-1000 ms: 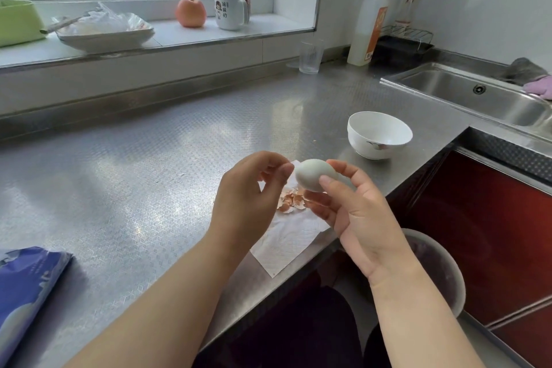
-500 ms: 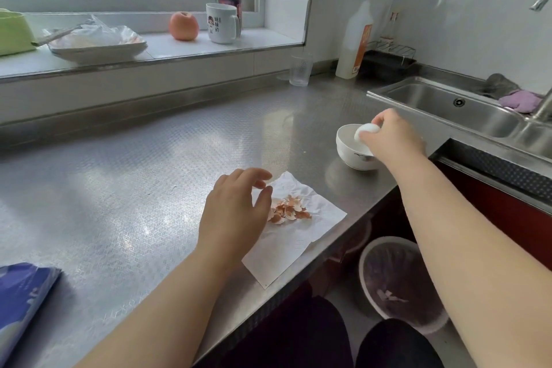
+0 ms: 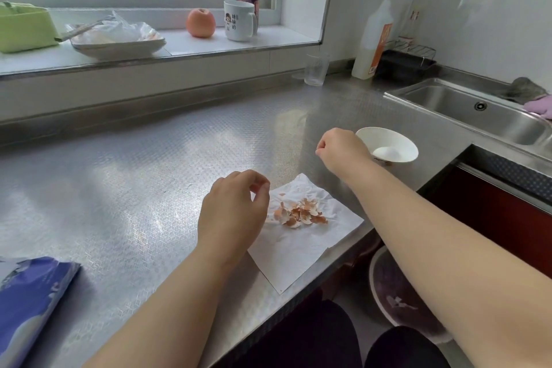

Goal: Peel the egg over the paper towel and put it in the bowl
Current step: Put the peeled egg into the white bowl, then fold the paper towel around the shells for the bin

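The peeled white egg (image 3: 387, 153) lies inside the white bowl (image 3: 397, 140) on the steel counter, right of centre. My right hand (image 3: 340, 150) hovers just left of the bowl, fingers curled loosely, holding nothing. A white paper towel (image 3: 304, 245) lies at the counter's front edge with a small heap of brown shell pieces (image 3: 300, 213) on it. My left hand (image 3: 233, 212) rests over the towel's left edge, fingers curled and apart, empty.
A steel sink (image 3: 478, 113) lies at the right with cloths at its rim. A glass (image 3: 316, 69) and a soap bottle (image 3: 373, 39) stand at the back. A blue packet (image 3: 27, 305) lies front left. A bin (image 3: 400, 296) sits on the floor below the counter edge.
My right hand carried the egg from over the towel to the bowl, let it go there and has drawn back to the left. My left hand lowered onto the towel's edge.
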A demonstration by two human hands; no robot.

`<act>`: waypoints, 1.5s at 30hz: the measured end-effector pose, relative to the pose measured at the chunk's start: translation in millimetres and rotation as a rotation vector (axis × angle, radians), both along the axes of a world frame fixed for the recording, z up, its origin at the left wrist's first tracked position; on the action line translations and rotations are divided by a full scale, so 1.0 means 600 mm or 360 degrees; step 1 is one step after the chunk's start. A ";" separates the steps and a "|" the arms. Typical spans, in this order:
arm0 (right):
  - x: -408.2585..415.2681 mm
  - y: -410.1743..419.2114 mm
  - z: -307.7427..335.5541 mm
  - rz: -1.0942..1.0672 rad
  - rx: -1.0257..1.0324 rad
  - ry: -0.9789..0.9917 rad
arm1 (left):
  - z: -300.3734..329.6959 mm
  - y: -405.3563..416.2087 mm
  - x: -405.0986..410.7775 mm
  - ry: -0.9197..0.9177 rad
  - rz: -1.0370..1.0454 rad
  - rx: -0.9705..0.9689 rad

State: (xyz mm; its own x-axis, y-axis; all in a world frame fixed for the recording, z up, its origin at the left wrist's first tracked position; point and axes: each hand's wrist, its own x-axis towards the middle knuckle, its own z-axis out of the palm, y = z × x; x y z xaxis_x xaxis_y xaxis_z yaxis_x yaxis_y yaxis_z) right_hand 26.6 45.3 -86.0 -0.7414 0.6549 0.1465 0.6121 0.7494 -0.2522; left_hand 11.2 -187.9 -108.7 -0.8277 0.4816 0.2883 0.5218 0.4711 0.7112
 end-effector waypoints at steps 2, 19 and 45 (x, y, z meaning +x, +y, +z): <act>-0.017 0.003 -0.016 -0.0118 0.0022 -0.0099 | 0.003 -0.003 -0.002 -0.0010 0.0025 0.0008; -0.032 -0.005 0.000 0.0093 0.0508 -0.0592 | 0.012 -0.007 -0.006 0.0022 0.0113 -0.0030; 0.180 -0.074 0.011 0.0442 -0.0324 -0.0008 | 0.026 -0.037 -0.021 0.0213 0.0064 -0.1315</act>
State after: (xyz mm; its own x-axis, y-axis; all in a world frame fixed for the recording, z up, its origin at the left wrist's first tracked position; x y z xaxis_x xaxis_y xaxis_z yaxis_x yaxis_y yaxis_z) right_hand 134.9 0.7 -79.6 -0.8958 0.4435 0.0293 0.3936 0.8223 -0.4109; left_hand -1.5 -210.4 -93.2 -0.8328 0.5515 -0.0474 0.5486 0.8337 0.0624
